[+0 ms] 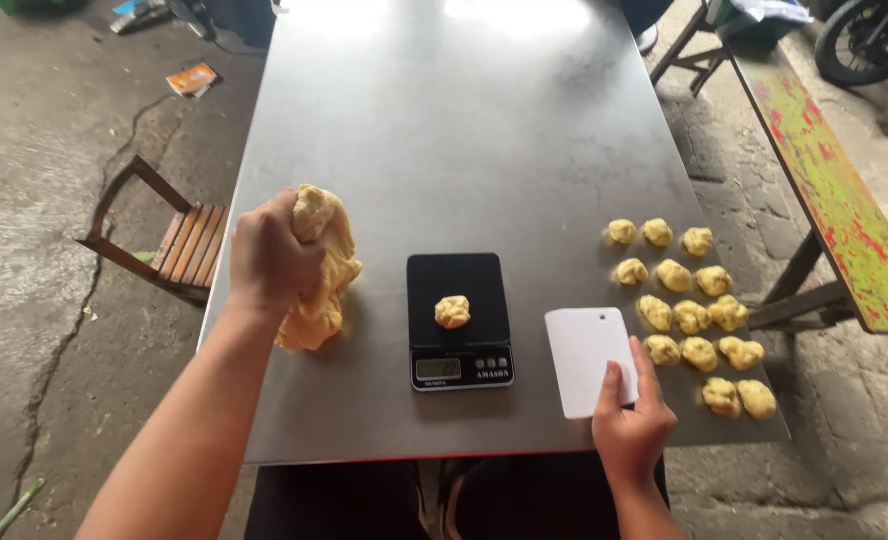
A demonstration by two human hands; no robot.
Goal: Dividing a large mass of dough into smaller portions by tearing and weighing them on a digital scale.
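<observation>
My left hand grips a large lump of yellow dough and holds it against the metal table at the left. A small dough piece lies on a black kitchen scale in the middle. My right hand holds the near edge of a white plastic scraper lying flat to the right of the scale. Several small dough balls sit in rows at the table's right edge.
A wooden chair stands left of the table. A green and red painted bench runs along the right side. A motorbike wheel is at the top right. Litter lies on the cracked concrete floor.
</observation>
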